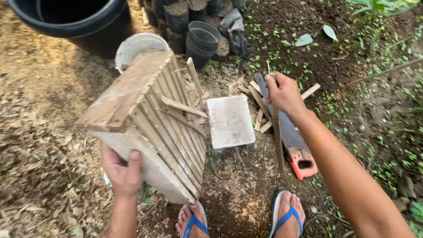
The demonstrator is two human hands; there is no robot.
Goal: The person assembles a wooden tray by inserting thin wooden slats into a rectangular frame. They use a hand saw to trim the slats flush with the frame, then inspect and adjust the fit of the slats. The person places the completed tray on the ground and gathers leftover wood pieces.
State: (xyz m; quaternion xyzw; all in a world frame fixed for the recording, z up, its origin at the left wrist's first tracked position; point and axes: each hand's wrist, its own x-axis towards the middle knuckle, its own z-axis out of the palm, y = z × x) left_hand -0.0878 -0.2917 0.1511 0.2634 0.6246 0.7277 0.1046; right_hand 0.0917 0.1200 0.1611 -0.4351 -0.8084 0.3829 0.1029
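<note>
Slatted wooden crate (150,119) sits tilted at centre-left of frame, left hand (122,169) fingers clamped on its lower edge to steady it, right hand (284,93) fingers closed around a thin wooden strip (276,132) standing beside the saw (291,132).

Crowded middle, open dirt at the sides

The slatted wooden crate (145,119), tilted up on its end, blocks the left-centre, with a white bucket (139,46) and black pots (200,39) packed close behind it. Between the crate and the grey stone slab (230,121) runs only a narrow gap, crossed by loose slats (183,108). Right of the slab, wood offcuts (260,110) and a handsaw (291,132) clutter the ground. The bare leaf-strewn ground (39,132) far left and the dirt (374,114) far right lie open to the hands.
</note>
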